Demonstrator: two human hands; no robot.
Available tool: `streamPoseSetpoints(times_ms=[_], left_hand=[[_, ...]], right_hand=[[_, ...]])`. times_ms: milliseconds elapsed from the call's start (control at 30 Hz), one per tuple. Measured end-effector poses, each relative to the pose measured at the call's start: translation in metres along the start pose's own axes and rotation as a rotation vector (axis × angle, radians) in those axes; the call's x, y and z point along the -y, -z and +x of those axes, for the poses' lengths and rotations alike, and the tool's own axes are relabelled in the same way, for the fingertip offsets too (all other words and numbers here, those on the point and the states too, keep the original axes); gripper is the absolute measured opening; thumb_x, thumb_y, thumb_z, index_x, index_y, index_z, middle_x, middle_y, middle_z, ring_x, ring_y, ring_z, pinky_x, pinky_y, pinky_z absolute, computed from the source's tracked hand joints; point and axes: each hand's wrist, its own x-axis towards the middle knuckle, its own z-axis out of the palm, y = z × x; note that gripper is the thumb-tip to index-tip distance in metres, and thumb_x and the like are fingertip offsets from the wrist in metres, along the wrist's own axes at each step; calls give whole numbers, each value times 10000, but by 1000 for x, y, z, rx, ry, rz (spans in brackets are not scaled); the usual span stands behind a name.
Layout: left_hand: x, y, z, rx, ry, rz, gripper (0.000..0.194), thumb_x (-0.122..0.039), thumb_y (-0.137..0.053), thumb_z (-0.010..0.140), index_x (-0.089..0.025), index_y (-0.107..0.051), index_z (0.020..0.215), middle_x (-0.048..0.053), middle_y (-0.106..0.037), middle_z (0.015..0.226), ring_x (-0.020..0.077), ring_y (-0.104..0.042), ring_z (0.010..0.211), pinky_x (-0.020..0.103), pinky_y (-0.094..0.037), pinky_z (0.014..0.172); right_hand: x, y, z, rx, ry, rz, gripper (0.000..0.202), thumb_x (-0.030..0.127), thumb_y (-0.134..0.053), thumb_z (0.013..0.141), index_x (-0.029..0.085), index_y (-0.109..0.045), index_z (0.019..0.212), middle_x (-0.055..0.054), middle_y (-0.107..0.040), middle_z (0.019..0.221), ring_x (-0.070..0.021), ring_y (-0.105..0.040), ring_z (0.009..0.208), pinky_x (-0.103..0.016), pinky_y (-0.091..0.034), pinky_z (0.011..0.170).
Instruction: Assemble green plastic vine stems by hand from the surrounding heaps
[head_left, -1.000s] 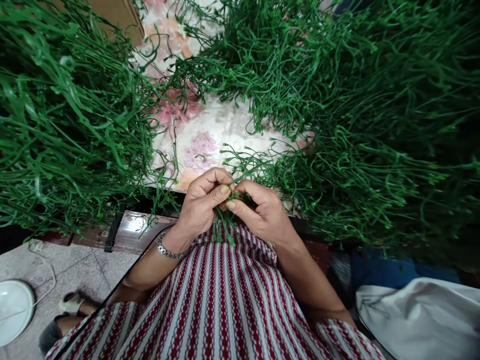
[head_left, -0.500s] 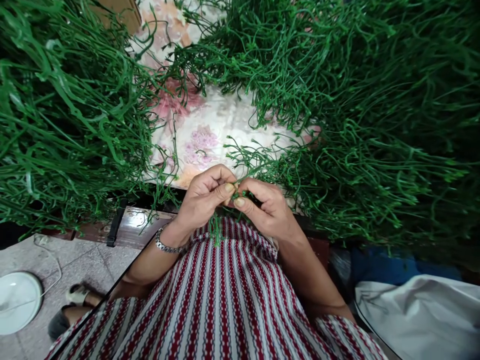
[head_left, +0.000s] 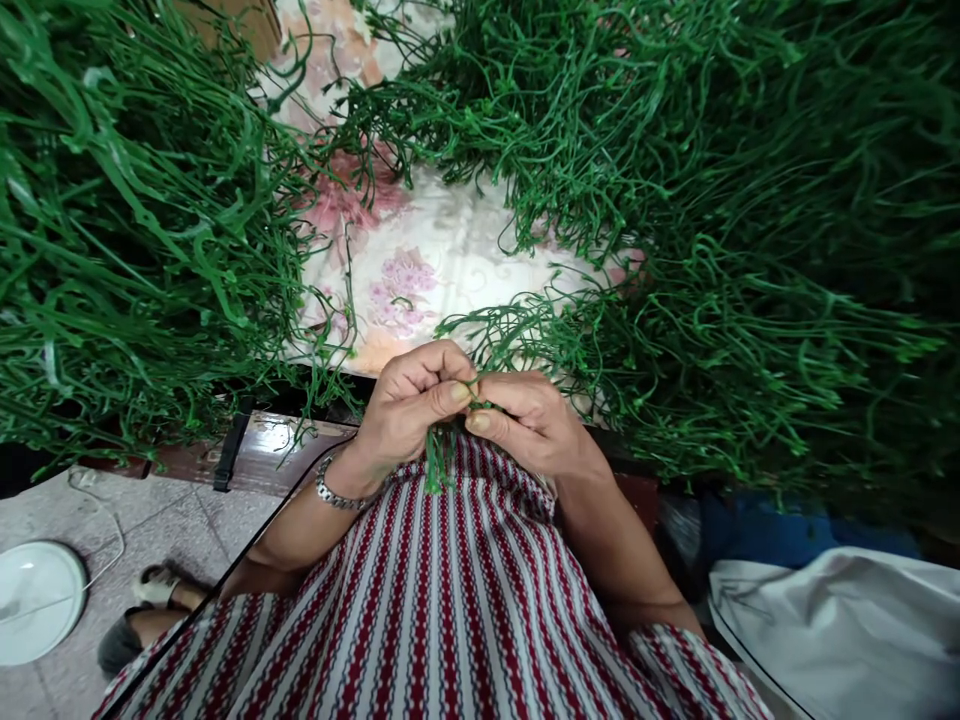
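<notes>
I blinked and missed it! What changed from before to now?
The right hand brought its thumb and forefinger closer together. Some stem tips beyond it dipped nearer. It and the left hand still hold green stems. The big left pile stayed put.

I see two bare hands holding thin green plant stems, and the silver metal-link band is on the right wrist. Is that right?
Not quite: the silver metal-link band is on the left wrist, as the head view shows. The left hand and right hand do hold thin green plant stems.
</notes>
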Motion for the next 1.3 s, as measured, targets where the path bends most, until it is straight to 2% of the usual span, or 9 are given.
streamPoseSetpoints(times_ms=[167, 267, 333, 467, 600, 700, 833, 933, 1300], left_hand=[[-8, -2, 2, 38, 111, -232, 251, -366, -658, 687, -177, -497, 654, -63, -314, 478, 31, -199, 363, 182, -164, 332], [-17, 0, 10, -42, 59, -320, 277, -346, -681, 661, -196, -452, 618, -89, -213, 444, 24, -143, 334, 187, -171, 324], [-19, 1, 15, -107, -7, -357, 258, -316, -680, 673, -195, -456, 630, -94, -207, 448, 19, -129, 335, 185, -173, 333], [-14, 1, 20, -114, -112, -273, 180, -290, -650, 722, -175, -513, 702, -45, -433, 537, 46, -362, 414, 189, -301, 401], [-11, -1, 30, -94, -108, -264, 128, -231, -653, 713, -153, -551, 714, 11, -558, 726, 105, -540, 660, 252, -451, 647], [-14, -7, 43, -109, -98, -332, 103, -194, -664, 692, -150, -571, 695, 10, -563, 764, 104, -543, 716, 240, -446, 706], [-16, -17, 60, -141, -82, -373, 109, -155, -707, 626, -152, -601, 652, -2, -568, 735, 86, -531, 687, 199, -427, 657], [-16, -20, 67, -149, -116, -362, 108, -132, -721, 593, -146, -620, 628, -3, -571, 714, 94, -543, 715, 199, -430, 692], [-14, -16, 64, -212, -57, -401, 98, -153, -637, 709, -155, -540, 689, -8, -584, 618, 75, -522, 570, 180, -400, 577]], right_hand=[[-6, -1, 1, 4, 62, 350, 274, 301, -477, 869, 177, -442, 627, 49, -375, 562, -53, -351, 490, -199, -303, 490], [-6, -9, -2, -14, 143, 561, 286, 359, -471, 864, 184, -469, 637, 30, -465, 576, -73, -442, 524, -219, -383, 533], [-4, -11, -3, -11, 153, 574, 285, 370, -465, 864, 186, -481, 648, 13, -505, 592, -86, -476, 545, -241, -414, 558], [2, -3, -4, -142, 98, 362, 172, 274, -462, 875, 167, -532, 759, -31, -571, 716, -108, -540, 657, -256, -434, 607], [5, 10, -1, -342, -62, 110, 122, 218, -444, 888, 171, -556, 894, 9, -554, 694, -68, -500, 558, -207, -397, 554], [6, 15, 10, -379, -150, -83, 139, 265, -465, 880, 174, -566, 907, 28, -526, 667, -59, -447, 536, -198, -367, 551], [6, 17, 28, -370, -197, -269, 167, 335, -550, 815, 171, -526, 824, 43, -464, 634, -68, -377, 543, -198, -328, 536], [3, 19, 35, -367, -206, -371, 183, 295, -575, 774, 177, -452, 708, 55, -400, 600, -68, -317, 531, -199, -285, 513], [-7, 21, 29, -371, -115, -426, 197, 256, -497, 843, 180, -405, 686, 36, -396, 614, -87, -366, 567, -213, -298, 561]])
